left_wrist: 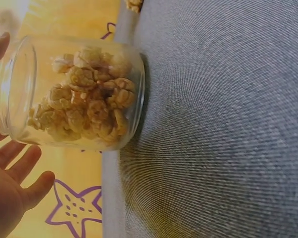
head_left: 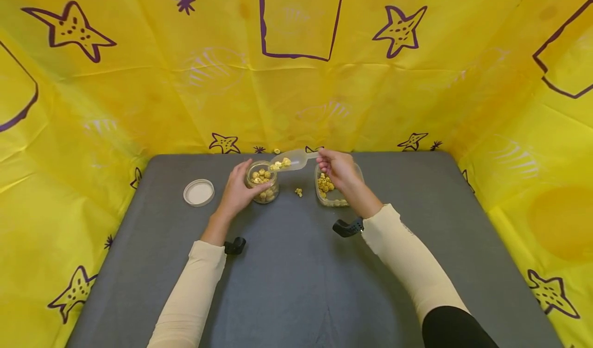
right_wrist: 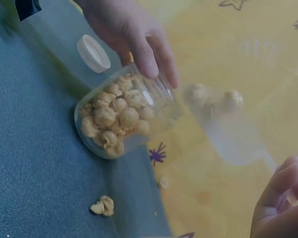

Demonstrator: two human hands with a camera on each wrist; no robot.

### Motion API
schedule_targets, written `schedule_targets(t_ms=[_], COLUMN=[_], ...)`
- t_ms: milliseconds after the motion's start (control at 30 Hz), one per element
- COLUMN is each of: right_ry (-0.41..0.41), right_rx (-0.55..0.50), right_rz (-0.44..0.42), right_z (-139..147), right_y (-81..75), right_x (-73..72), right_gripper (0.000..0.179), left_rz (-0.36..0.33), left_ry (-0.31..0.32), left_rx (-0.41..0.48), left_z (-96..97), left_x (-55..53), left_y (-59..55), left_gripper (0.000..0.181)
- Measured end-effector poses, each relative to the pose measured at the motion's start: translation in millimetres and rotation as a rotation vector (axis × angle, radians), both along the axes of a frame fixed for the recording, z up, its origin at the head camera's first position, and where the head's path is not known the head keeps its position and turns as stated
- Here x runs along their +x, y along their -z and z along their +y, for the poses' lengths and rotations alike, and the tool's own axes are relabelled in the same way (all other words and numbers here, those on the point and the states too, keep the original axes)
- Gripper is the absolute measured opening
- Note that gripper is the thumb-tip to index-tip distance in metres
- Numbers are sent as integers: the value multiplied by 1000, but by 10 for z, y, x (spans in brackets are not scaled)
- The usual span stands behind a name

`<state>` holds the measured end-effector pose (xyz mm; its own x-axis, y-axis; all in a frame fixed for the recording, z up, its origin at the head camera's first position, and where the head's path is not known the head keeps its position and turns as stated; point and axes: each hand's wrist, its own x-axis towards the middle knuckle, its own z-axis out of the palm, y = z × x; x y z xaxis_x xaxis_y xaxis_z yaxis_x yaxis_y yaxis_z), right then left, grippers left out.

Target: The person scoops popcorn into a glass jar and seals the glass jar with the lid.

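Observation:
A glass jar [head_left: 267, 195] stands on the table, partly filled with caramel popcorn [left_wrist: 89, 99]. My left hand [head_left: 237, 191] holds it near the rim, thumb on one side and fingers on the other. In my right hand [head_left: 340, 170] is the handle of a translucent scoop [head_left: 296, 160], pinched between thumb and fingers. The scoop's front end lies over the jar's mouth with a few popcorn pieces [head_left: 280, 163] in it. Below my right hand stands a clear plastic container [head_left: 335, 203] holding more popcorn, partly hidden by the hand.
A white lid [head_left: 198, 192] lies on the grey table left of the jar. One loose popcorn piece [head_left: 298, 192] lies between jar and container, another [head_left: 277, 151] at the table's back edge. Yellow patterned cloth [head_left: 296, 96] stands behind and along both sides.

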<state>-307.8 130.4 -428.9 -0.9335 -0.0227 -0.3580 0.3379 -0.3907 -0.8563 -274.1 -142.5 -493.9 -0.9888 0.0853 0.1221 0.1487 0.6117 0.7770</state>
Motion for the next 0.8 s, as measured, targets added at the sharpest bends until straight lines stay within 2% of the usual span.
schedule_targets(t_ms=[233,433,600,800], right_ry=[28,39,22,14], right_rx=[93,244,367,412], right_rz=[97,209,314,361], right_z=[-152,-223,-316,-389], right_y=[-46,-103,-155,-186], right_x=[-9,16,29,45], right_gripper=[16,27,25,25], left_rz=[-34,-54,-54,-63], left_ry=[-7,-2,-9,-10], left_rx=[-2,-21,-17,-14], left_z=[-32,-31,-36,-35], left_x=[15,10,9,8], left_y=[45,45,40,61], left_gripper=[95,96,96,96])
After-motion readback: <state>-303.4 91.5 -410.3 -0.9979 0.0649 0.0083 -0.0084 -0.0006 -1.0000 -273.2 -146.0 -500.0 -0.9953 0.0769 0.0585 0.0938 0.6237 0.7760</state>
